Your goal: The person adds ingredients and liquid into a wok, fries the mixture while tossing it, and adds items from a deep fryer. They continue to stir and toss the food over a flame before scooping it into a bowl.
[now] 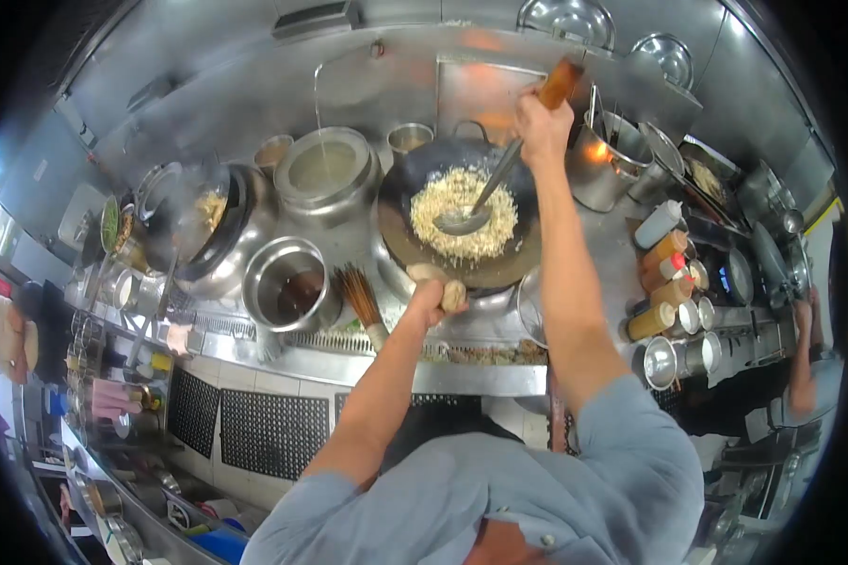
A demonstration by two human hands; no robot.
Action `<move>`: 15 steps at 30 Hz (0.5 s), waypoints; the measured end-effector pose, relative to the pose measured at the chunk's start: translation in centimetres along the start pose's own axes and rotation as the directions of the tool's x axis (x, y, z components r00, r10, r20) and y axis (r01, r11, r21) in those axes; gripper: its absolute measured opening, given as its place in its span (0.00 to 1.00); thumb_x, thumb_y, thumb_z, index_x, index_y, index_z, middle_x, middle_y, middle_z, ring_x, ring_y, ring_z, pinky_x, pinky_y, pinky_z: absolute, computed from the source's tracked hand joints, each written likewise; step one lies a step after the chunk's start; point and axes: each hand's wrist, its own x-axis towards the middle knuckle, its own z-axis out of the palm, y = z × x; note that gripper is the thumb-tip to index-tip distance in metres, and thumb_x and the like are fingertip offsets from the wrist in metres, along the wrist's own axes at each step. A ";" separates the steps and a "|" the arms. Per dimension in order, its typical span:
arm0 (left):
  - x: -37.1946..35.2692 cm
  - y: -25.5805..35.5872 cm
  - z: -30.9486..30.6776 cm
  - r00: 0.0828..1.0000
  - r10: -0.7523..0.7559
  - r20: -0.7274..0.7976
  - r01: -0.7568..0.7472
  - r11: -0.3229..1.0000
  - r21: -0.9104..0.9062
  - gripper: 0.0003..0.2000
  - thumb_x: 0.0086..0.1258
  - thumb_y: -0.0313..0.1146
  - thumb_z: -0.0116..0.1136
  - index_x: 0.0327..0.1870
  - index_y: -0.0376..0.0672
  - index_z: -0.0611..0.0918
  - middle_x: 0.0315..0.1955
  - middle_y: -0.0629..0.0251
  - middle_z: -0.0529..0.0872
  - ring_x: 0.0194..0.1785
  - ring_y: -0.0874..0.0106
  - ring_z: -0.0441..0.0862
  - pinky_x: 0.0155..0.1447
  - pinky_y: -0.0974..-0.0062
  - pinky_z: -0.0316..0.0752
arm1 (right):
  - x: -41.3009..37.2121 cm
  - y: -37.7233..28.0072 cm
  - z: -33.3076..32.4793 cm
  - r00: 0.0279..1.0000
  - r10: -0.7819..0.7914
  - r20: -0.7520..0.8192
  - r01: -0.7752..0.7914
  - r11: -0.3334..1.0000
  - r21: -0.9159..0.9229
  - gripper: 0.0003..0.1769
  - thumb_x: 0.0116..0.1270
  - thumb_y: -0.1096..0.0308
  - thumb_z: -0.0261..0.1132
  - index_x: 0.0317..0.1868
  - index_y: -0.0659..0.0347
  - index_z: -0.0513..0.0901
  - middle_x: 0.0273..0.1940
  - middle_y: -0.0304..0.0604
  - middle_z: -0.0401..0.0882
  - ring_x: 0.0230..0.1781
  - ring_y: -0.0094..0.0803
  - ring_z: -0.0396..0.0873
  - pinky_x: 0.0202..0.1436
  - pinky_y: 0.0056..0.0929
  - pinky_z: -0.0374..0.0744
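In front of me a large dark wok (523,247) holds fried rice (443,198), pale with yellowish bits. My left hand (430,298) is closed around a bunched beige cloth (453,296) at the wok's near rim; the cloth hides whatever part of the wok lies under it. My right hand (544,127), raised at the far right of the wok, grips the wooden handle of a metal ladle (462,222). The ladle slants down to the left, and its bowl rests in the rice. A bamboo brush (358,294) lies left of my left hand.
Left of the wok stand a pot of dark liquid (287,287) and a water-filled vessel (322,169) under a thin running tap. Another wok (203,221) sits farther left. Squeeze bottles (658,226) and a steel pot (612,160) are at right. Other people work at both edges.
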 end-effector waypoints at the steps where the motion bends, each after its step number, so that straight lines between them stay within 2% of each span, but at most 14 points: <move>1: 0.2 0.7 0.2 0.999 -0.038 0.026 0.038 0.999 0.026 0.11 0.72 0.29 0.43 0.49 0.34 0.72 0.41 0.51 0.81 0.40 0.58 0.84 0.41 0.59 0.83 | 0.2 -0.2 1.1 0.997 -0.068 0.031 0.067 0.997 0.032 0.05 0.58 0.75 0.62 0.34 0.59 0.74 0.19 0.32 0.67 0.13 0.22 0.64 0.15 0.25 0.63; 2: 0.8 0.4 -0.5 0.999 -0.047 0.023 0.047 0.999 0.006 0.11 0.72 0.29 0.43 0.49 0.34 0.72 0.41 0.51 0.81 0.40 0.58 0.83 0.41 0.60 0.83 | -1.1 1.7 2.3 0.970 -0.219 -0.103 0.211 0.974 -0.081 0.06 0.58 0.73 0.62 0.36 0.59 0.75 0.18 0.32 0.66 0.12 0.22 0.62 0.15 0.26 0.63; 4: 2.1 -0.5 -1.1 0.997 -0.068 0.031 0.069 0.997 -0.033 0.10 0.72 0.30 0.43 0.49 0.34 0.72 0.41 0.51 0.81 0.41 0.58 0.83 0.41 0.60 0.83 | 0.2 1.1 0.4 0.979 -0.165 -0.117 0.130 0.957 -0.258 0.03 0.58 0.72 0.63 0.33 0.58 0.77 0.18 0.32 0.68 0.12 0.22 0.64 0.15 0.26 0.65; 6: 1.6 -0.3 -0.6 1.000 -0.029 0.000 0.029 0.996 -0.084 0.10 0.72 0.29 0.43 0.48 0.34 0.72 0.40 0.52 0.81 0.42 0.59 0.83 0.42 0.60 0.83 | 2.7 -1.0 -1.0 0.984 -0.117 -0.132 0.053 0.911 -0.408 0.02 0.58 0.71 0.63 0.31 0.58 0.78 0.18 0.32 0.71 0.12 0.21 0.66 0.16 0.26 0.67; 7: 1.3 -0.3 -0.4 1.000 -0.010 -0.016 0.008 0.993 -0.122 0.10 0.72 0.29 0.43 0.48 0.34 0.72 0.40 0.52 0.81 0.42 0.59 0.82 0.42 0.60 0.83 | 1.6 -3.4 -2.7 0.990 -0.065 -0.125 0.024 0.953 -0.301 0.04 0.58 0.71 0.63 0.27 0.57 0.77 0.17 0.29 0.69 0.12 0.21 0.66 0.15 0.25 0.67; 8: 1.8 -0.8 -0.6 1.000 -0.029 -0.004 0.028 0.992 -0.121 0.10 0.72 0.29 0.42 0.48 0.35 0.72 0.40 0.52 0.81 0.42 0.59 0.82 0.42 0.60 0.83 | 1.5 -1.3 -5.3 0.977 -0.130 -0.169 0.085 0.965 -0.249 0.03 0.58 0.73 0.62 0.29 0.57 0.76 0.18 0.31 0.69 0.11 0.21 0.64 0.15 0.25 0.67; 10: 3.5 -0.9 -1.1 0.998 -0.058 0.028 0.060 0.992 -0.108 0.10 0.72 0.30 0.42 0.48 0.36 0.72 0.41 0.52 0.81 0.42 0.60 0.82 0.42 0.61 0.83 | -1.1 0.6 -5.7 0.959 -0.151 -0.238 0.103 0.974 -0.201 0.03 0.58 0.76 0.60 0.31 0.58 0.76 0.21 0.33 0.71 0.13 0.21 0.66 0.18 0.24 0.68; 11: 3.7 -1.3 -1.2 0.998 -0.051 0.040 0.055 0.992 -0.115 0.10 0.72 0.30 0.43 0.48 0.36 0.73 0.41 0.52 0.81 0.42 0.60 0.82 0.42 0.62 0.82 | -1.1 0.4 -5.8 0.989 0.027 -0.146 -0.039 0.996 -0.077 0.04 0.58 0.79 0.59 0.32 0.60 0.75 0.22 0.35 0.71 0.16 0.22 0.68 0.20 0.24 0.69; 14: 4.6 -1.4 -1.6 0.998 -0.009 0.062 0.019 0.988 -0.154 0.09 0.70 0.29 0.45 0.48 0.36 0.73 0.39 0.54 0.81 0.40 0.61 0.83 0.38 0.63 0.82 | 1.3 -0.8 -4.8 0.973 -0.133 -0.191 0.151 0.985 0.084 0.03 0.59 0.77 0.62 0.32 0.60 0.77 0.23 0.35 0.73 0.15 0.22 0.69 0.18 0.24 0.68; 15: 5.2 -1.8 -1.9 0.998 0.002 0.063 0.009 0.984 -0.179 0.09 0.69 0.28 0.46 0.48 0.37 0.72 0.38 0.54 0.82 0.39 0.60 0.83 0.36 0.62 0.81 | 2.3 2.3 -4.9 0.911 -0.293 -0.292 0.268 0.956 -0.122 0.02 0.60 0.76 0.62 0.33 0.61 0.77 0.23 0.35 0.75 0.16 0.22 0.70 0.19 0.24 0.69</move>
